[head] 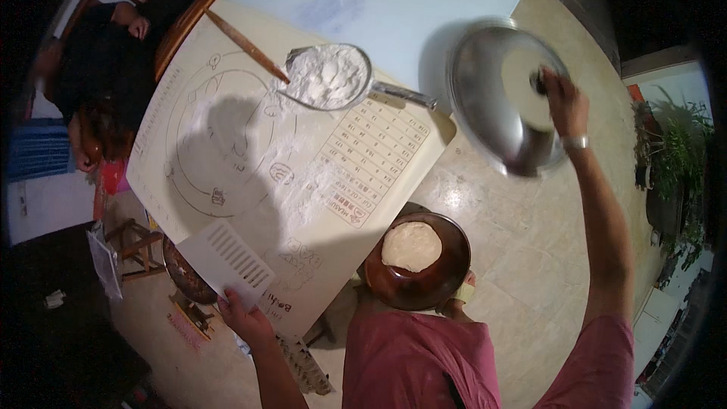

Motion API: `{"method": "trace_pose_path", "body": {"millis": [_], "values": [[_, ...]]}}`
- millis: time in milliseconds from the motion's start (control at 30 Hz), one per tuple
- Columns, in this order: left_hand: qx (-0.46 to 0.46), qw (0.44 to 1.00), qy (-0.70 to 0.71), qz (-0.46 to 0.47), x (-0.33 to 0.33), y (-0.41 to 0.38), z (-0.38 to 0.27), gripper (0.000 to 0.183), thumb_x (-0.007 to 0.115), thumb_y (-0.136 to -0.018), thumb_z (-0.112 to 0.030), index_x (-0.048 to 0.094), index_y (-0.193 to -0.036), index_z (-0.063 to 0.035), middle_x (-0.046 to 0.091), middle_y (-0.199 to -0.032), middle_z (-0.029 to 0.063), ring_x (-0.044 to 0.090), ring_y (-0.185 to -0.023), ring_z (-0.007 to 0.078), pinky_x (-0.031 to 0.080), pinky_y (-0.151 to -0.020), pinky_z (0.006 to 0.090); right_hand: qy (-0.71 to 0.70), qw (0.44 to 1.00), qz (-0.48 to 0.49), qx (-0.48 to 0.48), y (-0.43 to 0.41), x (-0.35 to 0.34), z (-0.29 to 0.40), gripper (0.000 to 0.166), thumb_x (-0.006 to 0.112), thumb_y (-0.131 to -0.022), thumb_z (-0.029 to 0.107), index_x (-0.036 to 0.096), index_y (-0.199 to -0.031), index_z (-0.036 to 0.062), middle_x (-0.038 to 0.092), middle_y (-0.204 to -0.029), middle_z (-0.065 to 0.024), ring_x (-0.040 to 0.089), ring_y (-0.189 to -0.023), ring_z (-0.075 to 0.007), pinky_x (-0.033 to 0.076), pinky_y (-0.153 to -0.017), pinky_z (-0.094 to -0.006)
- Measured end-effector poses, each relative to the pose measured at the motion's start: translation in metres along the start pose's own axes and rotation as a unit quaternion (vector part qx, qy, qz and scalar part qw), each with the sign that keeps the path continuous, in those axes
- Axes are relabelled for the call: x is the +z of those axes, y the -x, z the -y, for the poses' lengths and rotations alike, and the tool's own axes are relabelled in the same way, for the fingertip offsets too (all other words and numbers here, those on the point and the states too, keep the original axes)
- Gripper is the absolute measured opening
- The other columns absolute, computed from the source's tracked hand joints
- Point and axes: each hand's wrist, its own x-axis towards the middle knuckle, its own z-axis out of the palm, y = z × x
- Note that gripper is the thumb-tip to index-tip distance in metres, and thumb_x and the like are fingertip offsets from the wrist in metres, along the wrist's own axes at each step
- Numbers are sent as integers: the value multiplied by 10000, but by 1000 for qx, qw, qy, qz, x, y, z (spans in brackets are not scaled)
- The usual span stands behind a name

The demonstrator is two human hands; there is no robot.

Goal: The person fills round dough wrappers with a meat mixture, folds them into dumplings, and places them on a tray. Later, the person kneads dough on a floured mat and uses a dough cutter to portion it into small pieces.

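Note:
My left hand grips the edge of a thin white sheet with a row of slots, over the near left corner of a cream pastry mat. The fingers of my right hand hold the dark knob of a domed metal wok lid, raised beyond the right table edge and slightly blurred. Below the table edge, in front of my pink shirt, sits a brown-looking metal pan. A round lump of pale dough lies in it, uncovered.
A metal scoop heaped with white flour rests on the mat beside a tapered wooden rolling pin. Loose flour dusts the mat. At far left sits another person. A wooden stool and an egg tray are lower left.

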Motion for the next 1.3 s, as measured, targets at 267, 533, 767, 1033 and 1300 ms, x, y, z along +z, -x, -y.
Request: {"method": "trace_pose_path", "body": {"millis": [267, 533, 767, 1033, 1300], "values": [[-34, 995, 60, 72, 3, 18, -12, 331, 588, -965, -211, 533, -1241, -37, 585, -1231, 94, 560, -1141, 222, 471, -987, 425, 131, 986, -91, -45, -125, 158, -5, 283, 642, -865, 293, 698, -879, 17, 688, -803, -219, 699, -731, -320, 535, -666, -472], [-52, 994, 87, 36, 36, 63, -19, 342, 595, -947, -134, 515, -1256, -11, 589, -1217, 96, 578, -1085, 214, 469, -983, 410, -238, 963, -2, 125, -117, 150, 40, 327, 601, -933, 350, 661, -1033, 44, 687, -783, -148, 650, -598, -231, 526, -503, -376], [-113, 985, 28, 127, 61, 180, 2, 271, 643, -918, -102, 561, -1167, -34, 612, -1052, 13, 575, -896, 104, 485, -785, 268, -373, 891, 258, 37, 194, 14, 65, 365, 503, -1013, 199, 515, -1332, 20, 624, -1101, -60, 568, -977, -121, 480, -885, -290], [-324, 915, -87, 223, 86, 272, 81, 340, 641, -940, -275, 583, -1173, -33, 619, -1078, 45, 552, -952, 109, 459, -853, 297, -499, 553, 556, 369, 359, -33, 53, 293, 598, -935, 55, 577, -1226, 23, 665, -1118, -33, 615, -1018, -142, 506, -905, -321], [-305, 917, 15, 257, 52, 283, 138, 530, 558, -976, -383, 473, -1354, -21, 575, -1259, 114, 540, -1099, 165, 434, -980, 331, -389, 835, 347, 176, 337, -38, 61, 244, 588, -951, 98, 537, -1148, -38, 711, -939, -133, 684, -837, -177, 551, -722, -320]]}}
